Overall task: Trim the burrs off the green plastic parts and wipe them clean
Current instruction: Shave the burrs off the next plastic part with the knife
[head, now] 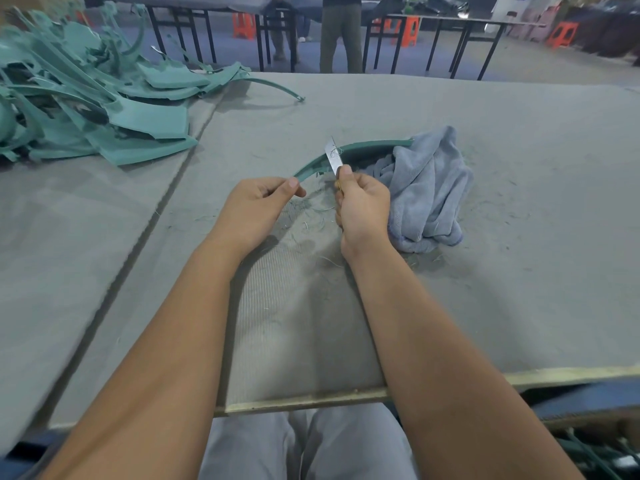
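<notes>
left hand [258, 199] pinches near tip of curved green part [363, 148], held above worktop [519, 202] | right hand [360, 202] fingers clenched round blade [333, 157], edge on the part just beyond left fingertips | risk: blade skips off thin flexing strip toward left fingers, or gouges | cloth [426, 188] under far end

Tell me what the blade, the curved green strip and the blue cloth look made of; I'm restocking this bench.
Blade: looks like bare metal, pale silver with a flat sheen. Curved green strip: seemingly matte moulded plastic, uniform teal, holding its arc unsupported. Blue cloth: soft towelling, probably microfibre, judging by its fuzzy ribbed pile and loose folds.
</notes>
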{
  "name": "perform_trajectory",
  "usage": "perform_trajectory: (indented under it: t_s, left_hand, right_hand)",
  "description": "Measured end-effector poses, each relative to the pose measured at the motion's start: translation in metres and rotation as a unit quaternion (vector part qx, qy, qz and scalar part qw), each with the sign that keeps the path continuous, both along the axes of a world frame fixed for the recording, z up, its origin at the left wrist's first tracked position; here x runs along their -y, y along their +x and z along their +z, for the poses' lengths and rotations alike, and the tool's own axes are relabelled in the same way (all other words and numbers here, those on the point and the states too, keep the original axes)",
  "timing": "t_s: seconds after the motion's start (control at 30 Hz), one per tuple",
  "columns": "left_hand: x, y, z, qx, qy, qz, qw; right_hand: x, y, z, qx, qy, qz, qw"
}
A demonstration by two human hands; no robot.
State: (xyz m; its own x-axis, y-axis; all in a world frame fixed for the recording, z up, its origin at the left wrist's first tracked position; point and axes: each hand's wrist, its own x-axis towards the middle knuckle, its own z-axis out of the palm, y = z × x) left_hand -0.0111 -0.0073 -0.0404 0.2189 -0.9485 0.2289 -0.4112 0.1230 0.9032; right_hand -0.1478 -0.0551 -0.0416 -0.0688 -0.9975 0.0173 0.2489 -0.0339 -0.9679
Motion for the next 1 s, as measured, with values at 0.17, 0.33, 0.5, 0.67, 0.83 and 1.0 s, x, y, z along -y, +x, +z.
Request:
perform_trajectory:
  t_s: [0.17, 0.33, 0.5, 0.67, 0.83, 1.0]
  left_hand:
    - [0.0, -0.003, -0.002, -0.003, -0.01, -0.008, 1.0]
    - [0.001, -0.005, -0.003, 0.001, -0.008, 0.002, 1.0]
    - [0.0, -0.005, -0.001, 0.008, 0.004, -0.005, 1.0]
    - [-0.002, -0.003, 0.001, 0.039, 0.001, -0.001, 0.999]
    - [-0.007, 0.008, 0.001, 0.056, 0.005, 0.03, 0.998]
    - [-0.015, 0.027, 0.004, 0.127, -0.045, 0.073, 0.988]
  right_hand:
    - [-0.001, 0.0, 0.001, 0.024, 0.007, -0.015, 1.0]
    - [0.0, 0.001, 0.0, 0.019, -0.002, -0.031, 0.999]
    - [0.002, 0.004, -0.003, -0.013, -0.027, -0.067, 0.997]
    - [0.006, 0.002, -0.005, -0.019, -0.021, -0.113, 0.993]
    - [0.005, 0.003, -0.004, -0.057, -0.039, -0.083, 0.994]
    - [0.0, 0.001, 0.0, -0.103, -0.062, -0.002, 0.993]
